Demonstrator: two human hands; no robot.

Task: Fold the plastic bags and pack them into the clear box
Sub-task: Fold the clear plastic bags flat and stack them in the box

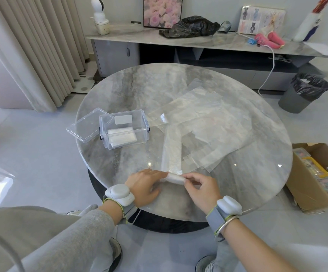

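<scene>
Head view: long folded strip of thin clear plastic bag lies on round marbled glass bench, its near end rolled up by the front edge. On that roll, left hand pinches one end, right hand the other. Film looks light, limp, slippery and likely to spring open, so grip both roll ends. Open clear plastic box sits left, one folded bag inside.

A loose light-grey knit sleeve covers the left arm to the wrist; the right forearm is bare. Behind the left hand and the right hand are rounded white pods, left pod and right pod, on grey straps edged in yellow-green. A thin silver bangle rings the right wrist, and grey trousers meet grey, dark-soled sneakers.
</scene>
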